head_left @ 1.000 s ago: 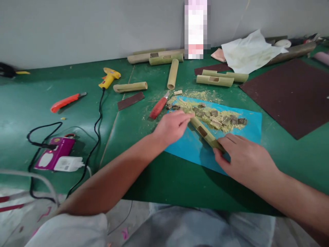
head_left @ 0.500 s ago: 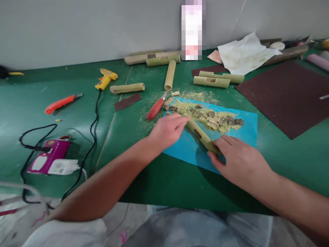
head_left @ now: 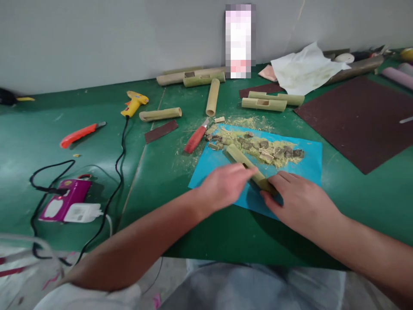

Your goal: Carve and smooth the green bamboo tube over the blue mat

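A pale bamboo tube (head_left: 236, 153) with a rectangular cut-out lies slanted over a blue sheet (head_left: 311, 161). My right hand (head_left: 298, 196) is closed around its near end, thumb on the front side. My left hand (head_left: 227, 183) lies over the tube's middle, fingers drawn together and the index finger reaching along it near the cut-out. Motion blurs those fingertips, and anything they may pinch is hidden. Behind the tube, shavings and chips (head_left: 277, 153) cover the sheet's far part. A red-handled knife (head_left: 195, 140) rests at the sheet's left corner.
More bamboo tubes (head_left: 263, 104) lie toward the wall. On the left are an orange cutter (head_left: 79, 135), a yellow glue gun (head_left: 134, 103) with its black cable, and a purple power strip (head_left: 66, 200). A dark brown sheet (head_left: 358, 125) and white cloth (head_left: 306, 69) occupy the right.
My left hand has slid along the tube toward me, from its far end to its middle, uncovering the far end. My right hand keeps its hold on the near end.
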### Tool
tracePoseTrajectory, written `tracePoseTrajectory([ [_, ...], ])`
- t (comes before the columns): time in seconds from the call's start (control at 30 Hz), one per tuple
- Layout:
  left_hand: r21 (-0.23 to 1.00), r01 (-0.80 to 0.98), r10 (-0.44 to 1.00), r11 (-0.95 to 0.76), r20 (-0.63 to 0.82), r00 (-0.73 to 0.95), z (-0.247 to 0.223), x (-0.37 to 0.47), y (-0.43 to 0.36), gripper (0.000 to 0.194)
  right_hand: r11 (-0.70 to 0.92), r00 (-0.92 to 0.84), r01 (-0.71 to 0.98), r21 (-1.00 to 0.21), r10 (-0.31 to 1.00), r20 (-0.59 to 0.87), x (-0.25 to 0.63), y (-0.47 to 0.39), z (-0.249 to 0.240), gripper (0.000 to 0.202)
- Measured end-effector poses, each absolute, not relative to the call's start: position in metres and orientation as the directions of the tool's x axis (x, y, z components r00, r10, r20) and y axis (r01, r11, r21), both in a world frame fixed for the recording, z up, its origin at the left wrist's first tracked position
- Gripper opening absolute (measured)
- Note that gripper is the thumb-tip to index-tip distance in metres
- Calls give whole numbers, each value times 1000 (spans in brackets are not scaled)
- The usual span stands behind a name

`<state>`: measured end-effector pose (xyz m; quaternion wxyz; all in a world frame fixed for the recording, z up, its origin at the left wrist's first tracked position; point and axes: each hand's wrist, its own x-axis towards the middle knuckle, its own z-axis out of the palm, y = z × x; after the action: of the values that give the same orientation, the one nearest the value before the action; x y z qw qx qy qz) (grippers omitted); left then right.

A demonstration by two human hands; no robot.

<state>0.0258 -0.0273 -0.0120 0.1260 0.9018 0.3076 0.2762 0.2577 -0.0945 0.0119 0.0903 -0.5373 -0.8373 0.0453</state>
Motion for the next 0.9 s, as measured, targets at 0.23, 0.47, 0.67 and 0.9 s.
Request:
tracePoseTrajectory([
  [0.23,386,442,576,-810,388,719,-10,27,-29,38,386,-386,905,-180,922,36,256,-94,18,18],
  [0.47,360,484,602,-797,422,678,-10,30,-31,38,392,-389,900,-190,920,55,256,-94,14,14],
  [0.67,363,545,655,-756,444,612,-9,30,-31,36,369,-369,911,-185,929,36,257,-93,15,21],
  [0.9,349,509,617,-787,475,627,-9,20,-17,33,356,-359,915,-191,933,18,255,-91,19,20],
])
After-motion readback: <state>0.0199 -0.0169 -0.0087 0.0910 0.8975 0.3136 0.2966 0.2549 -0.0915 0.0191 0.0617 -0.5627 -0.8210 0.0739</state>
